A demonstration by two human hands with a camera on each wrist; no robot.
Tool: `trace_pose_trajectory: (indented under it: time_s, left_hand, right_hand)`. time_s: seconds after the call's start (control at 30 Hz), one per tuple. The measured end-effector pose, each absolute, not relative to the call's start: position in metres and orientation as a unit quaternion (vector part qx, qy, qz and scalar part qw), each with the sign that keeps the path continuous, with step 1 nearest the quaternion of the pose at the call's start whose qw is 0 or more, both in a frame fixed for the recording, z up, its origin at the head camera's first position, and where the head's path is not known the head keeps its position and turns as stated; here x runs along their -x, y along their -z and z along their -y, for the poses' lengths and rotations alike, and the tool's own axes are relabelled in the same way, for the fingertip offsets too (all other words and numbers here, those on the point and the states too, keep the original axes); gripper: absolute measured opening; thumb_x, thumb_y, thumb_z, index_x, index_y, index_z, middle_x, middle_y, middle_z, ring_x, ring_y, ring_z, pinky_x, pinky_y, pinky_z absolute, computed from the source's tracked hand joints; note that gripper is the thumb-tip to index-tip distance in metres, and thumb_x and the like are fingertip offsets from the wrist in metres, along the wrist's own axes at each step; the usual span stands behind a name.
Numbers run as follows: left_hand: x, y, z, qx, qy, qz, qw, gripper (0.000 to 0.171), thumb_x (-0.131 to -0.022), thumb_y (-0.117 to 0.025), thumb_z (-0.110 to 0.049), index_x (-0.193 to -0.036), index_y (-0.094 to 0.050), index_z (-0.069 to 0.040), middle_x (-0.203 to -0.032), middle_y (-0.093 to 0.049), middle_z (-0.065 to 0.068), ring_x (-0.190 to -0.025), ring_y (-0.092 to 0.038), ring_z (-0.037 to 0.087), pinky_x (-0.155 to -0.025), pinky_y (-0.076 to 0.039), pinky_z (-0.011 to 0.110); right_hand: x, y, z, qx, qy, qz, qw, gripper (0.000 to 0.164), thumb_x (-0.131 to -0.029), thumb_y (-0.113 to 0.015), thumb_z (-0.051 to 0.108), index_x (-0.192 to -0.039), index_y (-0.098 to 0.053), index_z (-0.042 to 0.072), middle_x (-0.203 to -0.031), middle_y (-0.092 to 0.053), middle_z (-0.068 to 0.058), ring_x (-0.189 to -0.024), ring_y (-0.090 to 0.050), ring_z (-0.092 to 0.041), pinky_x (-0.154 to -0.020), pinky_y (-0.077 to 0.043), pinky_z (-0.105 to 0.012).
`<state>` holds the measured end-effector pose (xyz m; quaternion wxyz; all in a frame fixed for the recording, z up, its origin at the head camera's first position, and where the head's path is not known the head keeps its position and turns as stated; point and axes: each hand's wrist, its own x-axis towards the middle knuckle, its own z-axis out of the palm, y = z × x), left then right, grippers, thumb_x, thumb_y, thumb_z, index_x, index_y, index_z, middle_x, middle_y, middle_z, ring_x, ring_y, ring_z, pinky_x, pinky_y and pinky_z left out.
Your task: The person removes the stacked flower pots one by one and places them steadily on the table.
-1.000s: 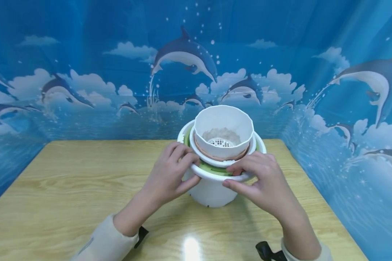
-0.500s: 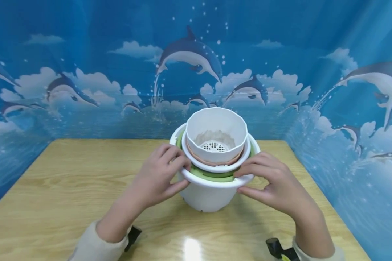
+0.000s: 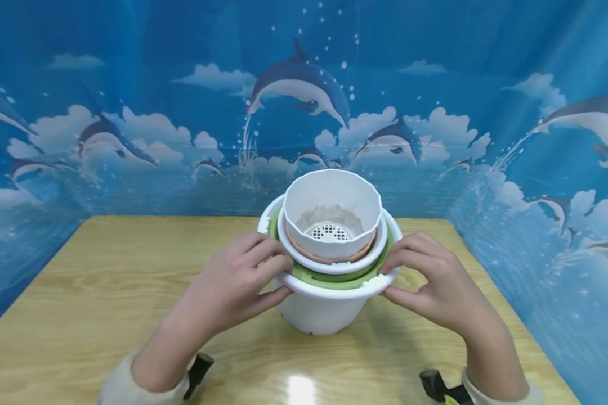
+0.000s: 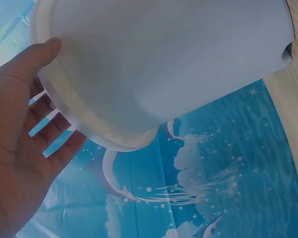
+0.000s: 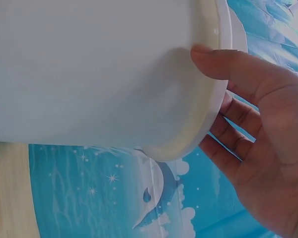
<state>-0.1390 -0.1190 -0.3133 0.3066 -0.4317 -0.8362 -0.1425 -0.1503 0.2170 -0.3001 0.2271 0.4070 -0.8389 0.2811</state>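
Note:
A nest of flower pots stands on the table in the head view. Outermost is a large white pot (image 3: 319, 315) with a wide rim. Inside it sit a green pot (image 3: 344, 281), a smaller white pot (image 3: 329, 269), a brownish pot of which a thin edge shows, and a faceted white pot (image 3: 334, 197) with a holed, soil-stained bottom. My left hand (image 3: 238, 275) grips the large pot's rim at the near left, thumb below and fingers over it. On the near right my right hand (image 3: 436, 281) pinches the same rim. Both wrist views show each thumb against the outer wall.
The wooden table (image 3: 132, 270) extends to the left of the pots and in front of them. A blue dolphin-print curtain (image 3: 208, 112) hangs behind the table and along its sides. Black wrist mounts (image 3: 438, 385) show at the sleeves.
The pot nest has shifted slightly left and towards me, with both hands at its rim. My hands now sit farther apart along the rim.

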Motion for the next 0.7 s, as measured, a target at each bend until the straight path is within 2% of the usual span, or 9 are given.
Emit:
trace_pose_trajectory:
  time_s: [0.2,0.33,0.47,0.7]
  left_hand:
    - [0.132,0.311,0.118,0.448,0.143,0.829,0.302,0.031,-0.082,-0.08,-0.037,-0.102,-0.065,-0.019,-0.106,-0.064,-0.004,-0.096,-0.057,0.016,-0.078,-0.053,0.032]
    - [0.127,0.309,0.117,0.461,0.147,0.823,0.297,0.032,-0.08,-0.082,-0.037,-0.101,-0.065,-0.02,-0.103,-0.062,-0.005,-0.092,-0.057,0.015,-0.075,-0.053,0.031]
    - [0.121,0.307,0.118,0.461,0.15,0.826,0.287,0.035,-0.078,-0.084,-0.038,-0.1,-0.064,-0.021,-0.102,-0.06,-0.006,-0.09,-0.055,0.013,-0.073,-0.053,0.032]
    - [0.115,0.3,0.122,0.453,0.145,0.837,0.271,0.033,-0.077,-0.085,-0.037,-0.097,-0.064,-0.022,-0.1,-0.058,-0.008,-0.089,-0.054,0.012,-0.075,-0.053,0.034]
  right_hand:
    - [0.148,0.301,-0.207,-0.433,-0.293,0.819,0.236,0.033,-0.067,-0.088,0.014,-0.092,-0.07,0.026,-0.097,-0.064,0.014,-0.094,-0.054,-0.007,-0.083,-0.042,-0.019]
    - [0.143,0.302,-0.197,-0.456,-0.297,0.803,0.244,0.027,-0.071,-0.086,0.02,-0.091,-0.069,0.024,-0.094,-0.064,0.015,-0.091,-0.053,-0.007,-0.084,-0.04,-0.022]
    - [0.137,0.304,-0.184,-0.469,-0.306,0.79,0.249,0.022,-0.076,-0.085,0.026,-0.089,-0.068,0.023,-0.091,-0.063,0.015,-0.089,-0.054,-0.007,-0.083,-0.039,-0.023]
    - [0.127,0.304,-0.166,-0.477,-0.306,0.783,0.257,0.026,-0.075,-0.087,0.032,-0.089,-0.068,0.022,-0.089,-0.062,0.014,-0.086,-0.056,-0.006,-0.083,-0.041,-0.023]
